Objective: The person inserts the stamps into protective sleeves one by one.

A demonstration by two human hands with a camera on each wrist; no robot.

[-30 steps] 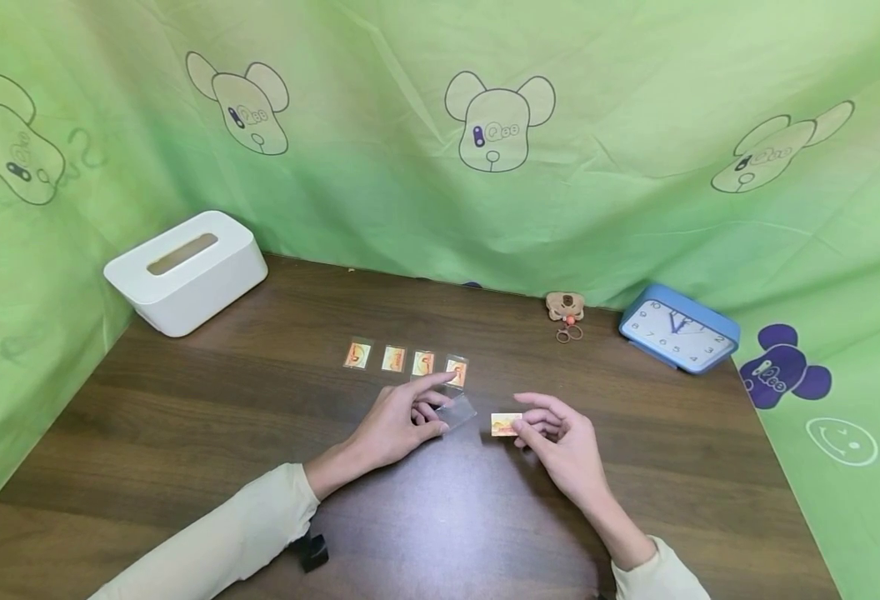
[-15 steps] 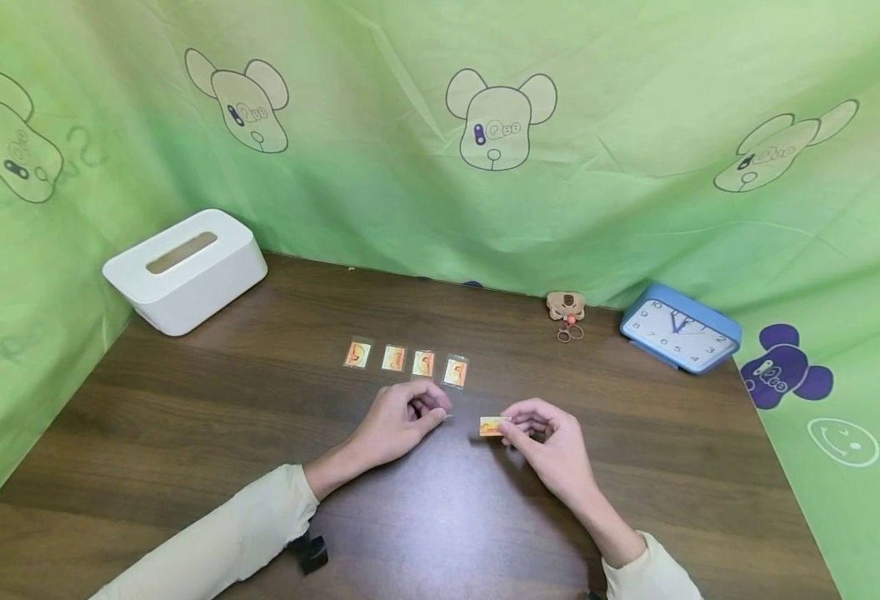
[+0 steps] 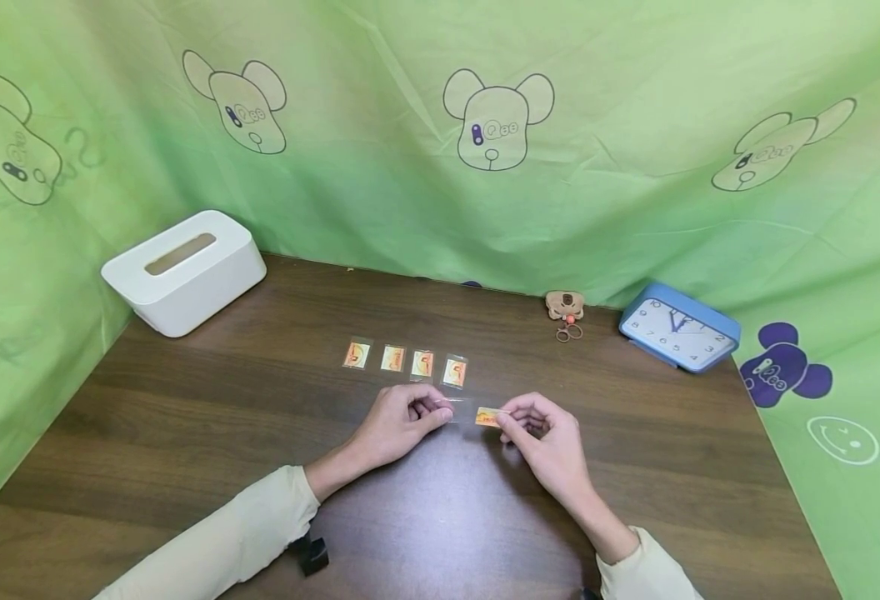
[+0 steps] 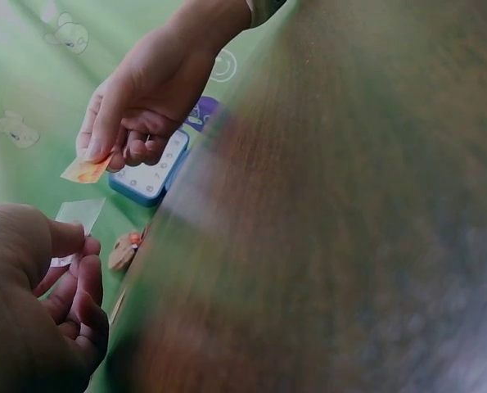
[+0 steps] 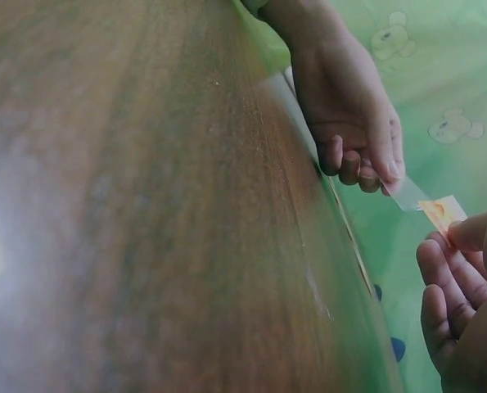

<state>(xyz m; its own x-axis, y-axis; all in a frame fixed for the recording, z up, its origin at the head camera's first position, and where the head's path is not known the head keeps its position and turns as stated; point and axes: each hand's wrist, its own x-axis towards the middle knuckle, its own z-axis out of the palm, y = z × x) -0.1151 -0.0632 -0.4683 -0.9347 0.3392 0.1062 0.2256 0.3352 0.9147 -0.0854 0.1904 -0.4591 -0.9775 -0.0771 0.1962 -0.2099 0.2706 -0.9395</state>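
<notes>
Between thumb and fingers of my left hand (image 3: 402, 425) is a small clear plastic sleeve (image 4: 81, 214), hard to make out against the table in the head view. My right hand (image 3: 548, 437) pinches a small orange and yellow card (image 3: 488, 417) by its right end. The card's other end faces the sleeve, and the left wrist view shows a narrow gap between them. Beyond the left hand, several similar cards in clear sleeves lie in a row on the table, the nearest sleeved card (image 3: 454, 372) at the row's right end.
A white tissue box (image 3: 185, 273) stands at the back left of the brown wooden table (image 3: 185, 450). At the back right are a brown bear-like keychain (image 3: 564, 306) and a blue clock (image 3: 680, 327). Green printed cloth (image 3: 380, 200) hangs behind.
My right hand has moved left, bringing the card closer to the sleeve. The left fingers have drawn in around the sleeve, whose tilt has changed. The sleeved cards in the row stay put.
</notes>
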